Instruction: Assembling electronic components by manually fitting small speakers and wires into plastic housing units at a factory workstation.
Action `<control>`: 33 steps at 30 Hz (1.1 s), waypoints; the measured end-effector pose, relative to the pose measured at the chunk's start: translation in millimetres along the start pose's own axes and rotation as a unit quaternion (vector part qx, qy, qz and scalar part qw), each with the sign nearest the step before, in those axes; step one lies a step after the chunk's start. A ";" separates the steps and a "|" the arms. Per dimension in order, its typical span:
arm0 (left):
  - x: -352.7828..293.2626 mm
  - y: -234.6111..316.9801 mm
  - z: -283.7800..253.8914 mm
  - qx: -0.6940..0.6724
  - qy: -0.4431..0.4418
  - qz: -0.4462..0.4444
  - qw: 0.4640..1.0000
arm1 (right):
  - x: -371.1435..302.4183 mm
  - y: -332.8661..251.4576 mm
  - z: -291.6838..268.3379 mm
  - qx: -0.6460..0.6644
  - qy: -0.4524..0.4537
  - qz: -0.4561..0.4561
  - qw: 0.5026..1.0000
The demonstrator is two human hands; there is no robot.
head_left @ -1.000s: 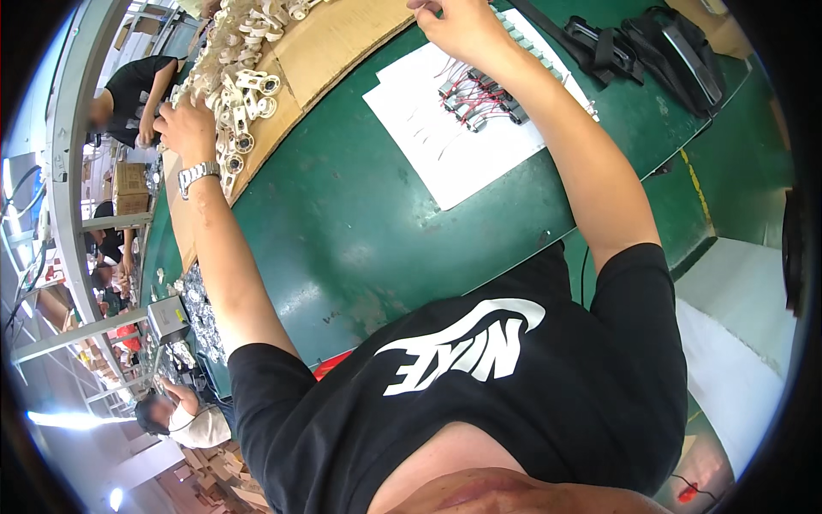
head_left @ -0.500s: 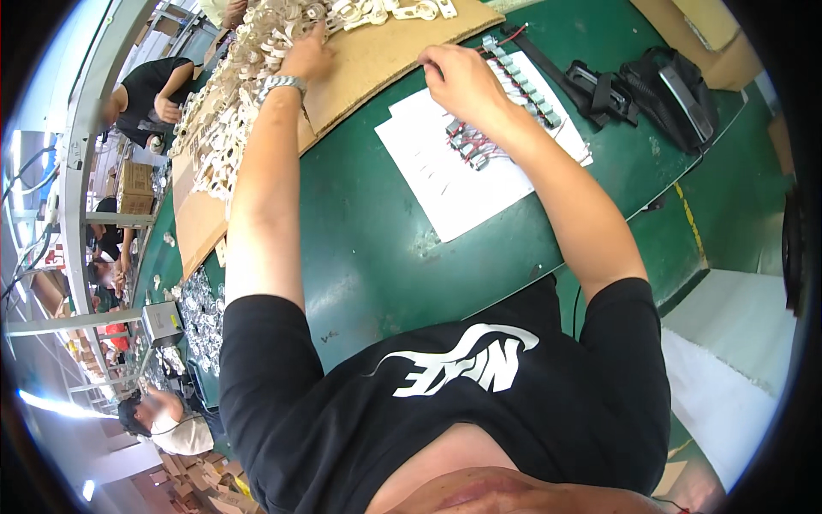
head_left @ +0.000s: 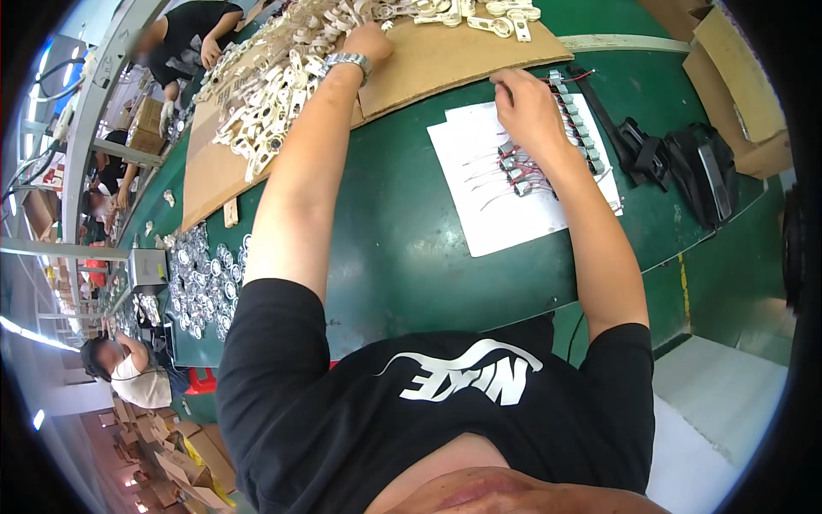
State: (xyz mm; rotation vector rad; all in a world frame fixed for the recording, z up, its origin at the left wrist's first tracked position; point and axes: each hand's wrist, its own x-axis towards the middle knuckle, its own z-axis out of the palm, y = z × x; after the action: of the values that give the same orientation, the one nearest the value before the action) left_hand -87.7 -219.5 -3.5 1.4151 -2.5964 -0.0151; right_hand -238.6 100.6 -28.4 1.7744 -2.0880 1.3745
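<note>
My left hand (head_left: pixel 368 43) is at the edge of a heap of off-white plastic parts (head_left: pixel 278 111) on a flattened cardboard sheet (head_left: pixel 454 51). Its fingers are bent in among the parts, and what they hold is hidden. Over white paper sheets (head_left: pixel 479 227), my right hand (head_left: pixel 533 111) has its fingers curled toward the thumb; nothing in it can be made out. Small motors with thin wires (head_left: pixel 521 176) lie on the paper below that hand. A row of similar grey-green motors (head_left: pixel 582 128) runs along the right side of the sheets.
Round clear and metallic parts (head_left: pixel 201 287) cover the green table's left end, near a grey box (head_left: pixel 148 270). A black strap (head_left: pixel 612 128), a black bag (head_left: pixel 698 171) and an open carton (head_left: pixel 741 94) are at right. Another person (head_left: pixel 184 43) works at the far left.
My view has shifted, so the table contents sit lower and further right. My left hand has moved along the heap's edge, its fingers now drawn in. My right hand stays over the paper, curled.
</note>
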 end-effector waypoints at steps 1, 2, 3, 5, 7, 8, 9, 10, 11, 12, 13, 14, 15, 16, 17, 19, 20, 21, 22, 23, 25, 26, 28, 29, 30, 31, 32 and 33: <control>-4.7 1.3 2.5 0.009 0.005 0.025 1.000 | 1.0 -0.7 -0.8 -0.006 0.010 -0.013 1.000; -4.1 1.1 -0.7 -0.012 -0.044 0.000 0.999 | 2.5 -2.5 -0.7 0.006 0.017 -0.013 1.000; -5.3 -1.5 -7.6 -0.091 -0.088 -0.035 0.991 | 4.9 -4.7 -3.4 0.002 0.009 -0.014 1.000; -35.9 15.4 -21.5 -0.349 -0.084 -0.064 0.931 | 4.4 1.8 -10.8 0.013 0.045 -0.021 0.999; -57.1 19.8 -35.1 -0.447 -0.108 -0.064 0.885 | 4.8 0.6 -17.4 0.010 0.045 -0.017 0.999; -64.4 18.8 -38.3 -0.533 -0.124 -0.066 0.834 | 4.6 -0.2 -19.9 0.018 0.026 -0.006 0.999; -67.7 8.1 -36.6 -0.537 -0.120 -0.070 0.832 | 8.6 -4.9 -19.6 0.032 0.007 -0.001 0.999; -72.5 -2.4 -33.6 -0.604 -0.145 -0.085 0.779 | 11.1 -10.8 -24.7 0.032 -0.059 0.025 0.997; -77.5 -11.8 -30.0 -0.666 -0.167 -0.099 0.720 | 11.0 -13.2 -28.4 0.032 -0.064 0.018 0.997; -84.9 -18.3 -27.4 -0.721 -0.188 -0.110 0.657 | 10.6 -14.1 -32.6 0.038 -0.135 0.003 0.990; -98.1 -7.8 -24.9 -0.744 -0.152 -0.128 0.638 | 9.6 -13.1 -36.1 0.045 -0.207 -0.013 0.977; -107.7 -7.3 -21.6 -0.761 -0.167 -0.124 0.615 | 7.6 -15.4 -41.3 -0.002 -0.228 -0.013 0.974; -118.0 0.9 -25.0 -0.763 -0.195 -0.145 0.599 | 2.7 -15.7 -47.8 -0.049 -0.248 -0.015 0.967; -121.9 -12.1 -18.5 -0.830 -0.250 -0.083 0.491 | 1.6 -17.9 -49.4 -0.099 -0.243 -0.044 0.964; -132.2 3.0 -21.2 -0.823 -0.228 -0.122 0.506 | -3.4 -15.7 -52.2 -0.153 -0.234 -0.064 0.958; -139.7 1.9 -17.0 -0.859 -0.275 -0.108 0.418 | -10.2 -22.7 -56.7 -0.213 -0.237 -0.051 0.946; -143.0 4.0 -17.7 -0.851 -0.279 -0.088 0.437 | -11.2 -22.2 -53.3 -0.203 -0.244 -0.033 0.948; -148.2 6.3 -20.8 -0.845 -0.268 -0.084 0.456 | -13.4 -20.3 -51.2 -0.195 -0.253 -0.010 0.948; -151.8 7.6 -24.6 -0.838 -0.253 -0.080 0.477 | -10.4 -16.3 -49.1 -0.190 -0.257 -0.023 0.947; -155.0 7.5 -28.5 -0.830 -0.240 -0.076 0.497 | -6.1 -11.7 -46.8 -0.162 -0.264 -0.006 0.951; -154.6 2.9 -30.0 -0.808 -0.215 -0.056 0.545 | -1.3 -5.5 -44.4 -0.128 -0.262 0.018 0.956; -155.3 -0.9 -29.9 -0.780 -0.203 -0.034 0.591 | 2.4 -5.5 -42.2 -0.135 -0.278 0.059 0.949; -159.0 -2.0 -34.1 -0.755 -0.180 -0.049 0.628 | 5.4 -6.6 -42.0 -0.144 -0.294 0.101 0.940; -159.8 -2.9 -35.8 -0.727 -0.161 -0.063 0.664 | 5.7 -2.8 -40.9 -0.137 -0.284 0.111 0.943; -158.5 -4.3 -35.2 -0.723 -0.161 -0.062 0.669 | 5.9 0.1 -40.7 -0.130 -0.274 0.120 0.945; -157.4 -4.1 -34.2 -0.725 -0.157 -0.063 0.668 | 5.5 1.2 -40.2 -0.132 -0.275 0.116 0.945; -157.2 -3.3 -32.7 -0.737 -0.142 -0.076 0.656 | 4.9 1.9 -39.6 -0.137 -0.266 0.124 0.946; -156.0 -3.4 -33.1 -0.749 -0.125 -0.089 0.645 | 5.7 3.5 -37.6 -0.142 -0.257 0.130 0.947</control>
State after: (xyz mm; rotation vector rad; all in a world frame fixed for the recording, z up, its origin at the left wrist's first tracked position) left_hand 3.1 -88.6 4.2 0.8332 -1.4000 -1.9213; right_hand -261.0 120.7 -4.8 1.9313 -2.6931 0.6263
